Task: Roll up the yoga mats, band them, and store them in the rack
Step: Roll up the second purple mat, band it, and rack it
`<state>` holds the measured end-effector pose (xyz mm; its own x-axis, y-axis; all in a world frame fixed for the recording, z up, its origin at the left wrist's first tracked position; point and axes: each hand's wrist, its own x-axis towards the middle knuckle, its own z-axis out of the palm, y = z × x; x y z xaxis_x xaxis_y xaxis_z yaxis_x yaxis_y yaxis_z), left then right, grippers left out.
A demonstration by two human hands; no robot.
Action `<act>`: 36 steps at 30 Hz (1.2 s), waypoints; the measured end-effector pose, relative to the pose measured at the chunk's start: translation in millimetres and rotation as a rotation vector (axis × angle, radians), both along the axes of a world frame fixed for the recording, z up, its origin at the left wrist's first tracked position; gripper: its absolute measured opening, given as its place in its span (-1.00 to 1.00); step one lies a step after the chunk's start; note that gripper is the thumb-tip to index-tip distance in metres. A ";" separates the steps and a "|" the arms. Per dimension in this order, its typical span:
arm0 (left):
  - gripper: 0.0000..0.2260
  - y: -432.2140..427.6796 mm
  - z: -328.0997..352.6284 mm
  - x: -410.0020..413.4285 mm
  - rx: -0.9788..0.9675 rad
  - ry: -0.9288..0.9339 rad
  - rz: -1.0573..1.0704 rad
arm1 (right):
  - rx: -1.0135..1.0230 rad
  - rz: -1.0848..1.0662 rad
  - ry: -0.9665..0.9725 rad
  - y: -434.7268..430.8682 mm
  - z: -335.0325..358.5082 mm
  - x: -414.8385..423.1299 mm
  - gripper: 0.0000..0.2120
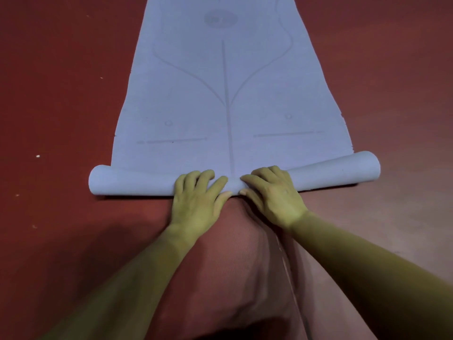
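Dark red floor (pixel 61 106), matte, filling frame on all sides of mat; few small white specks (pixel 37 156) scattered on left side. Light blue-grey yoga mat (pixel 186 111) lying flat on floor, running away from camera and past top edge of frame. Printed on it in darker tone: straight centre line (pixel 226 94), two curved lines (pixel 196 77) meeting it mid-mat, oval logo (pixel 220 19) near top, small circles (pixel 168 123) one each side, short horizontal lines (pixel 284 134) one each side lower down. Logo detail too blurred to read. Near end of mat wound into roll (pixel 132 182), lying crosswise on floor, right end slightly farther from camera than left, both ends reaching out wider than flat part in this wide-angle view. Near edge of roll down on floor.

On middle of roll, left hand (pixel 196 200), just left of centre line, fingers curled over top, thumb on near side, gripping it. Just beside it, right hand (pixel 274 195) in same pose: fingers curled over top, thumb tucked at near side, gripping roll. Thumb tips nearly meeting; cannot tell if in contact. Bare forearms (pixel 367 261) coming in from lower corners. Between them, bent knee (pixel 232 253) in reddish-pink trousers, just behind roll and close to both hands; contact with roll hidden by hands.
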<state>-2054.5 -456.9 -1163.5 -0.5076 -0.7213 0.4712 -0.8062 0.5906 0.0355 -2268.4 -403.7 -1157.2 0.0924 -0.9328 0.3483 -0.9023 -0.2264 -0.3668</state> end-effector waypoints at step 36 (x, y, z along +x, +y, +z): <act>-0.69 -25.0 3.6 -12.7 0.146 0.137 0.028 | -0.053 -0.030 -0.080 -34.1 -5.2 2.7 -0.66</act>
